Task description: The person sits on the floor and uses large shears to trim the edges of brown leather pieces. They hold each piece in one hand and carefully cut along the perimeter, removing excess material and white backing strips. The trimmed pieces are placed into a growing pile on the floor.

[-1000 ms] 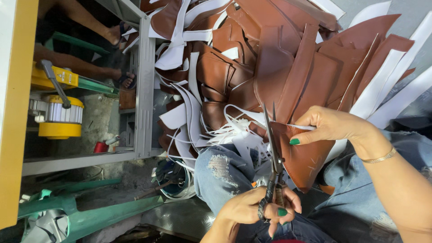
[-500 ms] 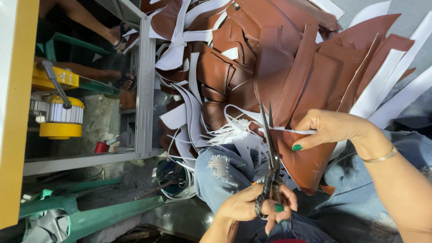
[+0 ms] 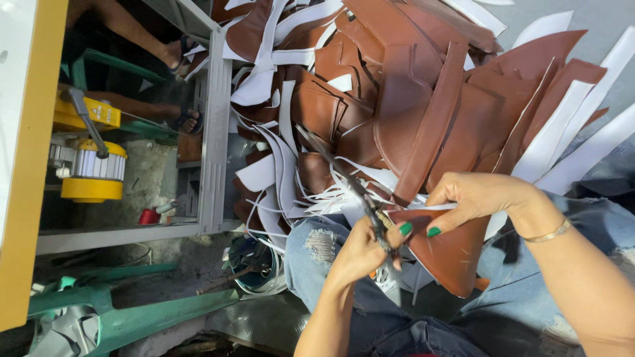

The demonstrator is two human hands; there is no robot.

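At the far left we see a yellow motor unit [image 3: 86, 173] under a grey metal frame [image 3: 215, 132], well apart from the work; a green plastic chair [image 3: 126, 316] lies at seven o'clock. Our left hand [image 3: 362, 250] is closed around the handles of the scissors [image 3: 344, 178], whose long axis runs from the hand up toward ten o'clock, blades over the white trimmings [image 3: 317, 198]; just beside it at three o'clock our right hand [image 3: 479, 198] pinches the edge of a brown leather piece [image 3: 450, 248] on our lap, touching the left hand's fingers; the leather pile [image 3: 423, 86] crowds twelve o'clock, so open room lies toward us.
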